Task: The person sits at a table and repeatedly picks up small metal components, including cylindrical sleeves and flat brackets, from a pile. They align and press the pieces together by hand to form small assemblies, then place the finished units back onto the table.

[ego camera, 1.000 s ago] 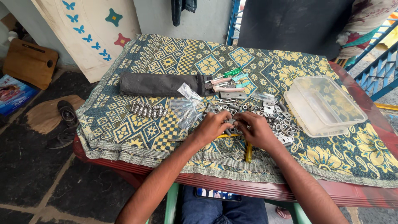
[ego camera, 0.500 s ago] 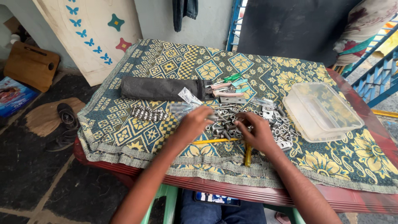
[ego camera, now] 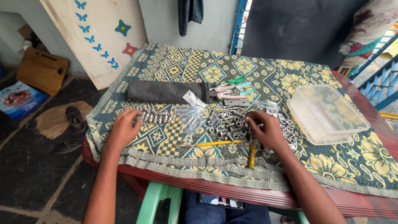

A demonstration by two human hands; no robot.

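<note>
The row of bolts (ego camera: 154, 117) lies on the patterned cloth (ego camera: 174, 62) at our left hand (ego camera: 123, 129), whose fingertips touch its end with nothing clasped, while our right hand (ego camera: 267, 130) rests curled on the heap of nuts and bolts (ego camera: 228, 124), its grasp unclear, beside a yellow screwdriver (ego camera: 215, 143).

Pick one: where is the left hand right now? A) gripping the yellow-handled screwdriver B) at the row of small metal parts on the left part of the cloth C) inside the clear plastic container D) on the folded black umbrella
B: the left hand rests at the row of small metal parts, well apart from the clear plastic container, the yellow-handled screwdriver and the black umbrella.
</note>
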